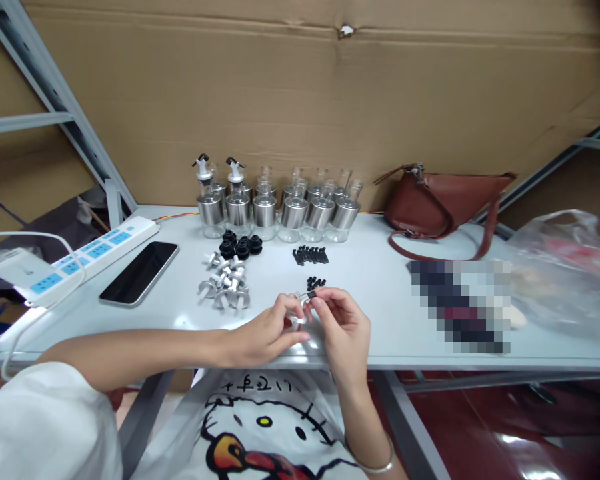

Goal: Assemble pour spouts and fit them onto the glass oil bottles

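My left hand (275, 330) is closed around a silver pourer spout (298, 319), close to the table's front edge. My right hand (344, 320) pinches a small black piece (311, 295) against the top of that spout. Just beyond my hands lie several tiny black plugs (317, 283). Behind them is a row of black flip levers (310, 255). A heap of silver pourer spouts (225, 283) sits left of my hands, with black rubber stoppers (241, 245) behind it.
Glass bottles with steel bands (295, 213) stand in rows at the back; two carry pourers. A phone (140, 273) and a power strip (97, 250) lie left. A brown handbag (440, 200), a blurred-out patch and a plastic bag (570, 273) are on the right.
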A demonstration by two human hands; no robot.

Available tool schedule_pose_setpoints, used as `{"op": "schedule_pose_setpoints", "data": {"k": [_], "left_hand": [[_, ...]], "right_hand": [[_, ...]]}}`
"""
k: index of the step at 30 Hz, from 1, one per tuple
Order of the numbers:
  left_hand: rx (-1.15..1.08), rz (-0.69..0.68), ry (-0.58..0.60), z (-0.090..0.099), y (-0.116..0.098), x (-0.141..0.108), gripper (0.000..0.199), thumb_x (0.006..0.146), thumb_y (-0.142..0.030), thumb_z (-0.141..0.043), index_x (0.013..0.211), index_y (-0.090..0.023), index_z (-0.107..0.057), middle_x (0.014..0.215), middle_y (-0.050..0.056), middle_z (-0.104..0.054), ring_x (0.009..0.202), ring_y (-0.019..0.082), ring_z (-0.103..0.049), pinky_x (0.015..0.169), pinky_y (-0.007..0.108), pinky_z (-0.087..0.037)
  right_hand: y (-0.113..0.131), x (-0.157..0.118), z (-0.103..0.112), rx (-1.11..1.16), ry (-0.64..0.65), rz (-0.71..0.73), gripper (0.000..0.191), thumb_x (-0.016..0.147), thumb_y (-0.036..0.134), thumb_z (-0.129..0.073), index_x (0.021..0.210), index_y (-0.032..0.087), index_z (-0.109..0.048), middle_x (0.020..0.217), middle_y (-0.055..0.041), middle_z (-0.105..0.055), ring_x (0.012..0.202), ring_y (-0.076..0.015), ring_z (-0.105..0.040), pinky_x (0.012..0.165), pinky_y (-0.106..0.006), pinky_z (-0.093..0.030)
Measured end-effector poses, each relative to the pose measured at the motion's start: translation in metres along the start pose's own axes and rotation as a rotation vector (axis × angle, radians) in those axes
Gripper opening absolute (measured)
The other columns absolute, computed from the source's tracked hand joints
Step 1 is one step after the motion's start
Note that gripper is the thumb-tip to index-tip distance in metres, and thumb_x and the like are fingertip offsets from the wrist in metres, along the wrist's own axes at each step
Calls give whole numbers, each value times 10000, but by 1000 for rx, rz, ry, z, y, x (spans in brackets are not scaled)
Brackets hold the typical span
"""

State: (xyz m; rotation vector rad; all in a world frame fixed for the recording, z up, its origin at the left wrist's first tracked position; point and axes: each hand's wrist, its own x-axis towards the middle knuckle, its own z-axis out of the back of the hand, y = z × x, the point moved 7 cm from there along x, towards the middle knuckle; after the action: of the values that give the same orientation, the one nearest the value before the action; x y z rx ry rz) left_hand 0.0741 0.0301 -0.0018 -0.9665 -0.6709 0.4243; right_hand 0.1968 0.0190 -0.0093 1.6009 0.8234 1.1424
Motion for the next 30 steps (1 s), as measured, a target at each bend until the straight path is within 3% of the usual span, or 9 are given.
{"op": "schedule_pose_setpoints", "data": {"k": [10, 14, 25, 30], "left_hand": [[133, -194, -20, -1, -14, -7, 244, 917, -173, -454, 1002, -255, -240, 878, -7, -404, 673, 117, -412, 650, 272, -393], [95, -212, -80, 3, -15, -7, 274, 877, -106, -420, 963, -268, -217, 827, -38, -333, 644, 116, -360, 638, 265, -356], [99, -213, -36, 2, -12, -10, 309, 861, -92, -424, 1018, -250, -210, 905, 7, -405, 666, 103, -394, 616, 248, -387], [122, -287, -48, 2, -15, -9, 335, 865, -90, -437, 1050, -251, -210, 895, -1, -387, 654, 95, -386, 604, 237, -379]], "right_hand": [[15, -4, -7, 43, 116, 196, 21, 850, 230, -610, 844, 212, -619, 839, -38, -625, 799, -168, -613, 715, -292, -525], [13, -6, -9, 31, 173, 223, 130, 808, 184, -657, 924, 227, -617, 878, -28, -621, 794, -159, -594, 745, -307, -523], [13, -4, -5, 53, 87, 171, 57, 830, 193, -625, 784, 207, -656, 775, -24, -671, 771, -163, -644, 721, -288, -540], [13, -5, -3, 59, 65, 172, 61, 835, 247, -643, 791, 205, -652, 773, -25, -667, 754, -165, -641, 705, -286, -539]]}}
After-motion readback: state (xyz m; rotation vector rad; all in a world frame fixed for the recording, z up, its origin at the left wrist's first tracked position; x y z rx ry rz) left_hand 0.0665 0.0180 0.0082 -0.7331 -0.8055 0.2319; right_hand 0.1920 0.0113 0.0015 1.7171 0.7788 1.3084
